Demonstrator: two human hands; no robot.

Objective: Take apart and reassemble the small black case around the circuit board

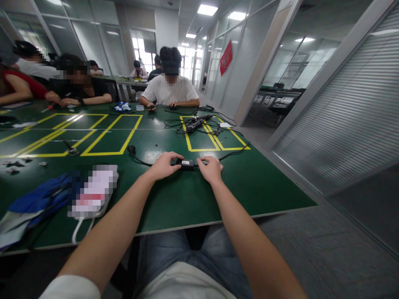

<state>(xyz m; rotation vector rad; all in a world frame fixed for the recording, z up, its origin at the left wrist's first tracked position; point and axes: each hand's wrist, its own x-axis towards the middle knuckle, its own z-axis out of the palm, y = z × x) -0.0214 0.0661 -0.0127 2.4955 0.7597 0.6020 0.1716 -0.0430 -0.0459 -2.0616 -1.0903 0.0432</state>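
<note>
yellow tape outlines [102, 154], blue cloth [43, 195], red sign [226, 58] on glass partition [238, 62]

Looks like you're in an office doubling as a workroom: frosted glass partitions [349, 120] down the right, ceiling light panels [207, 10] up top, carpeted floor [336, 241] lower right, plus your big green desk [264, 182] with yellow tape boxes [204, 150] and people [170, 91] seated beyond it.

Two bare forearms [116, 222] reach forward, converging. The bare left hand [163, 166] and bare right hand [211, 169] face each other, fingers [172, 155] bent.
</note>
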